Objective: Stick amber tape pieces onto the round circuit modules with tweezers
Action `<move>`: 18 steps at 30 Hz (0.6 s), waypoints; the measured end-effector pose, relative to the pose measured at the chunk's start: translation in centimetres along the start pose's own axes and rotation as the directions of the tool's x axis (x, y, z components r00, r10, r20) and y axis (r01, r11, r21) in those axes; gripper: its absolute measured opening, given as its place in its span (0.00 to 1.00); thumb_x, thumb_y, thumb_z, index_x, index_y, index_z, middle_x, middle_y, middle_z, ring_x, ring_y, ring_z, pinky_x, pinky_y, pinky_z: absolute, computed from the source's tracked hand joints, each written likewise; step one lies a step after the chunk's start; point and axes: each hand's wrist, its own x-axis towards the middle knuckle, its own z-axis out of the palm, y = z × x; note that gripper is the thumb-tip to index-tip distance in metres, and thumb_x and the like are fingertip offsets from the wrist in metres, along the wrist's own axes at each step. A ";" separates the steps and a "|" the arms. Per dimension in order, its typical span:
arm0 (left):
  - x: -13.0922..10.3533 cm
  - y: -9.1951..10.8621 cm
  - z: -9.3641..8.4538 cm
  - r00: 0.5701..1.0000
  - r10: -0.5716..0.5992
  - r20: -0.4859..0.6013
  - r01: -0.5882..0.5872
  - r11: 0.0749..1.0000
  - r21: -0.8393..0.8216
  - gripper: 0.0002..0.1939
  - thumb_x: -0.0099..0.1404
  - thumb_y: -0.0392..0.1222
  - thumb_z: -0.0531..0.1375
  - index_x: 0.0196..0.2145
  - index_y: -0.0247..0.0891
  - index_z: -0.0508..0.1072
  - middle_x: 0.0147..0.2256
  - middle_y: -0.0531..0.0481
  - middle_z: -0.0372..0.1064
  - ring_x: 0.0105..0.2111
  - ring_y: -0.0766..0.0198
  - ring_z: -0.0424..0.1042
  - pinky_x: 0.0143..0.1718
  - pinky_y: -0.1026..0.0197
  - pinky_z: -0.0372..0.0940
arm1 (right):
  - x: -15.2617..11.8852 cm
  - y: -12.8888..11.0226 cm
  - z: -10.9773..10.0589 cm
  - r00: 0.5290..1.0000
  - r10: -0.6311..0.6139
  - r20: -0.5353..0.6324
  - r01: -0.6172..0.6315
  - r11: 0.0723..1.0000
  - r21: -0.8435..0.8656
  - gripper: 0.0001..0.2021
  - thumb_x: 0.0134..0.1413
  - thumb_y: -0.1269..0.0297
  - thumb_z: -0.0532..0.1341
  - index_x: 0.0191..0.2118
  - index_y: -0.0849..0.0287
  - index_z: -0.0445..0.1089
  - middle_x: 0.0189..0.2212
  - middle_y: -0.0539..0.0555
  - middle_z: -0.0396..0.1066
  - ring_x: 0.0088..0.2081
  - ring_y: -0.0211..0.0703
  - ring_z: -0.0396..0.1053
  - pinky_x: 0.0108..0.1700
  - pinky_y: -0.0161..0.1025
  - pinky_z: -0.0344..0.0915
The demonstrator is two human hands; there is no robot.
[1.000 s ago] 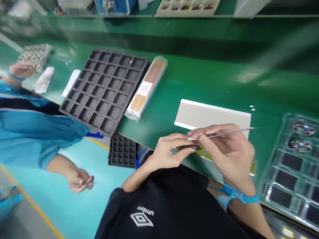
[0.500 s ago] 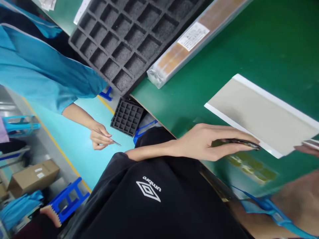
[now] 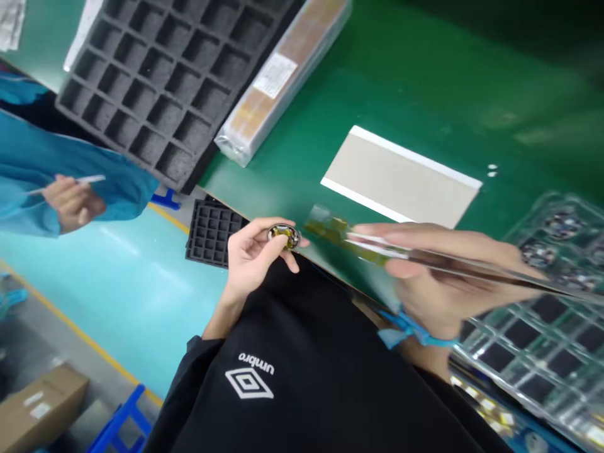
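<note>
Foam tray [image 3: 153, 75] lay far left of card [image 3: 401, 176]; wrapped package [image 3: 283, 66] lay between tray and card. Left hand [image 3: 250, 259], at near left of card, gripped round part [image 3: 289, 233] between thumb and fingers, face up, presumably for clear view. Film strip [image 3: 325, 229] lay just before card's near edge, probably for easy reach. Right hand [image 3: 438, 288], overlapping card's near edge in view, gripped tweezers [image 3: 472, 267], tips toward part, likely for fine handling; tip gap unclear. Clear tray [image 3: 521, 380] lay right of card, pockets probably separating contents.
</note>
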 end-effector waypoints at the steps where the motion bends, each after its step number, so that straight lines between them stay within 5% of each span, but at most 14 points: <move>1: 0.6 0.2 0.5 1.000 -0.008 0.003 0.008 1.000 -0.022 0.07 0.78 0.43 0.70 0.49 0.39 0.86 0.38 0.47 0.88 0.23 0.65 0.83 0.28 0.67 0.80 | 0.0 -0.3 0.5 0.998 -0.058 0.020 0.057 0.998 0.040 0.17 0.64 0.72 0.77 0.55 0.47 0.86 0.48 0.48 0.86 0.46 0.44 0.87 0.48 0.36 0.87; 4: 2.3 1.1 1.9 0.992 -0.057 0.112 0.063 0.997 -0.045 0.07 0.76 0.42 0.72 0.49 0.38 0.87 0.35 0.49 0.87 0.22 0.63 0.84 0.26 0.66 0.80 | 0.8 -0.1 1.6 0.997 -0.081 0.000 0.080 0.993 0.083 0.23 0.61 0.79 0.76 0.57 0.47 0.85 0.48 0.47 0.86 0.45 0.41 0.87 0.46 0.33 0.86; 11: 3.9 2.2 3.5 0.953 -0.123 0.275 0.139 0.990 -0.037 0.09 0.78 0.44 0.71 0.50 0.38 0.85 0.36 0.49 0.88 0.27 0.56 0.87 0.26 0.63 0.83 | 1.3 0.3 1.3 0.994 -0.052 -0.093 0.060 0.994 0.088 0.19 0.64 0.72 0.77 0.57 0.46 0.85 0.45 0.50 0.87 0.38 0.44 0.87 0.39 0.35 0.87; 18: 4.8 2.6 4.0 0.938 -0.190 0.290 0.175 0.981 0.079 0.13 0.76 0.49 0.72 0.50 0.37 0.85 0.35 0.48 0.87 0.25 0.56 0.86 0.25 0.61 0.83 | 1.2 0.2 0.4 0.992 -0.037 -0.123 0.043 0.998 0.048 0.21 0.64 0.72 0.77 0.58 0.41 0.84 0.46 0.46 0.86 0.40 0.46 0.88 0.37 0.39 0.89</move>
